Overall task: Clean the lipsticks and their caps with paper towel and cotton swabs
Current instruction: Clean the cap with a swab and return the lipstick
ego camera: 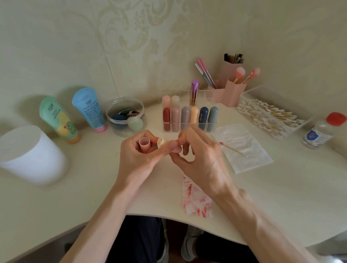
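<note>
My left hand (136, 155) holds a small pink lipstick cap (144, 144) with its open end up, and a cream-coloured lipstick part (161, 141) sits just right of it at my fingertips. My right hand (197, 157) meets the left at that spot and grips a cotton swab (230, 148) whose red-stained tip points right, over a clean folded paper towel (244, 149). A red-smeared paper towel (197, 201) lies on the desk below my hands. What my right fingertips pinch is hidden.
A clear organiser (189, 117) with several lipsticks stands behind my hands. A box of cotton swabs (271, 117) and a red-capped bottle (322, 130) are at the right. At the left are a white container (28, 153), two tubes (89, 108) and a sponge jar (126, 116); pink brush holders (232, 88) stand in the corner.
</note>
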Tool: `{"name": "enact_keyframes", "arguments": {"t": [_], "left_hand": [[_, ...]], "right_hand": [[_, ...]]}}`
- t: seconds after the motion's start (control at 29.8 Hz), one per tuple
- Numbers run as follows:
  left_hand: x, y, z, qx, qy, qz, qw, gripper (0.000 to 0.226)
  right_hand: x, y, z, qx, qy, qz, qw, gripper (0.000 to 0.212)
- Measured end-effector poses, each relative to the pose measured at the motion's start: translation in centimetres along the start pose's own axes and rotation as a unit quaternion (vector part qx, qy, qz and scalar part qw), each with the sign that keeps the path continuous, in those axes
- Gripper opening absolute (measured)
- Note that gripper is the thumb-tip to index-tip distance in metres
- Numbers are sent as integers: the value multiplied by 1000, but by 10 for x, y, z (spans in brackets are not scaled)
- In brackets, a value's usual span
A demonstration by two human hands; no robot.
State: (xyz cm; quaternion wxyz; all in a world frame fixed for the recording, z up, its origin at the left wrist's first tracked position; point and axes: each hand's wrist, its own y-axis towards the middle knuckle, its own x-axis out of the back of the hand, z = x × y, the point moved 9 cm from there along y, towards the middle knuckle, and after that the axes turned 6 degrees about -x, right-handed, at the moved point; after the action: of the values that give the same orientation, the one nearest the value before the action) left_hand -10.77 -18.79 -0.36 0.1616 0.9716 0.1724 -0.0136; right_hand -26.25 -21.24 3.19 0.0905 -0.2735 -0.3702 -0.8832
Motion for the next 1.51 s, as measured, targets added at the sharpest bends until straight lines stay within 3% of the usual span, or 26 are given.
{"name": "enact_keyframes", "arguments": {"t": [0.07,0.17,0.27,0.44,0.57,0.8,1.24,1.51], "left_hand": [[3,1,4,-4,19,2,1000,46],[-3,3,4,-25,39,37,998,39],[-17,1,4,-35,58,93,993,50],[-19,3,2,-64,83,99,990,46],[-12,3,-1,-45,65,63,995,50],[0,4,1,-41,59,2,997,38],[1,3,-2,-49,73,-12,996,28],[-9,10,-4,-91,123,16,988,40]], "right_hand": [[0,1,-4,-17,26,3,1000,19],[0,3,-21,-86,71,9,994,20],[8,5,-36,-132,90,-11,987,26],[17,7,-37,-101,56,-40,993,30],[16,6,-32,-66,28,-43,997,31],[8,6,-26,-41,34,-12,998,39],[3,2,-31,-62,39,1,997,29],[-3,4,-38,-103,41,41,993,28]]}}
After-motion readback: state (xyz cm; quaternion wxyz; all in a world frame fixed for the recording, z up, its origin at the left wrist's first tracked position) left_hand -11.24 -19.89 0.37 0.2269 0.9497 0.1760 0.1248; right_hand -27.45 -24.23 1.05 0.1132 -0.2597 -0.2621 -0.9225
